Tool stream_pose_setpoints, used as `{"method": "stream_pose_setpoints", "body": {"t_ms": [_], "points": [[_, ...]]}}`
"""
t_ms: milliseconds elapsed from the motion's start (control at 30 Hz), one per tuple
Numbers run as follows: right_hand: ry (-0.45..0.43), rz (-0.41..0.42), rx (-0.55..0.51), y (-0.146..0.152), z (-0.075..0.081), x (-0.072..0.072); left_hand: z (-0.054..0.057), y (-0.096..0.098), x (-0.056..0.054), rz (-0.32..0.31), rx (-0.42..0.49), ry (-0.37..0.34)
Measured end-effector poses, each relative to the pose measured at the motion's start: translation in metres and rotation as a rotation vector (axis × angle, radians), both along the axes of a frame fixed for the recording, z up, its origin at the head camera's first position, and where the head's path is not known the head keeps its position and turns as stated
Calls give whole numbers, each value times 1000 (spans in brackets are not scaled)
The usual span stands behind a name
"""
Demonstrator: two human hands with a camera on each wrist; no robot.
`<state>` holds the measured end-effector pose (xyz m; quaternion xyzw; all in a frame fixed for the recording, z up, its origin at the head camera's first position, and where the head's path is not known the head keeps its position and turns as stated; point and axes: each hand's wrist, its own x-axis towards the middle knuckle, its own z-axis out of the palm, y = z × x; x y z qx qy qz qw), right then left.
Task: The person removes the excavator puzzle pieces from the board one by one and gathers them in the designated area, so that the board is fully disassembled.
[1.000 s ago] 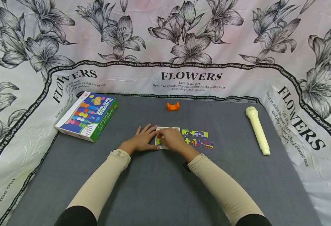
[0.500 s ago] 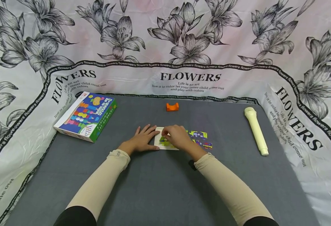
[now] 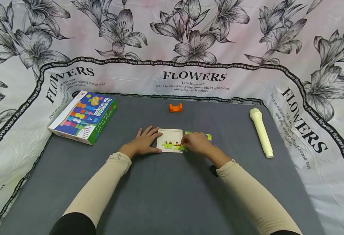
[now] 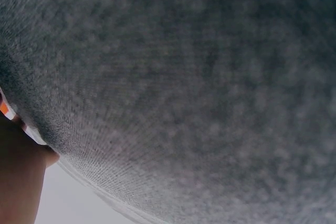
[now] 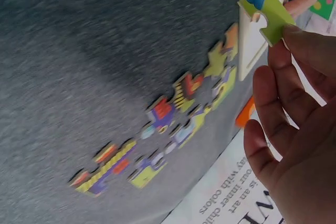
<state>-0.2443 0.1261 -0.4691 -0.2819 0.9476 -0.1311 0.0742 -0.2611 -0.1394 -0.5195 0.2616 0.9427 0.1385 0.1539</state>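
My left hand lies with fingers spread at the left edge of a small square puzzle tray, thumb and fingertips right at its rim. Joined green puzzle pieces lie along the tray's near side. At the opposite edge, my right hand pinches a puzzle piece between thumb and index finger. This piece is lime green with a blue corner, held tilted over the tray in the right wrist view. Only a dark strip of the left hand shows in the left wrist view.
Several loose puzzle pieces lie in two rows right of the tray, partly hidden by the right hand in the head view. An orange block stands behind the tray. A toy box is at left, a pale yellow cylinder at right.
My right hand has moved rightward from over the tray to its right edge, uncovering the tray and the pieces in it. My left hand keeps its place at the tray; the head view has shifted slightly.
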Motion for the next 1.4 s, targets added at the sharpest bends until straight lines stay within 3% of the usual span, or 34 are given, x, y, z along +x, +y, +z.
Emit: {"method": "stream_pose_setpoints", "body": {"t_ms": [533,833,1100,1400], "points": [[-3,36,19,16,-10,5,5,0,2,3,-9,-7],[-52,19,21,15,-12,3,4,1,2,7,-18,-20],[32,52,-16,-5,-7,-2,4,0,-1,5,-31,-7],[133,113,-21,-37,-20,-5,3,1,3,-5,-5,3]]}}
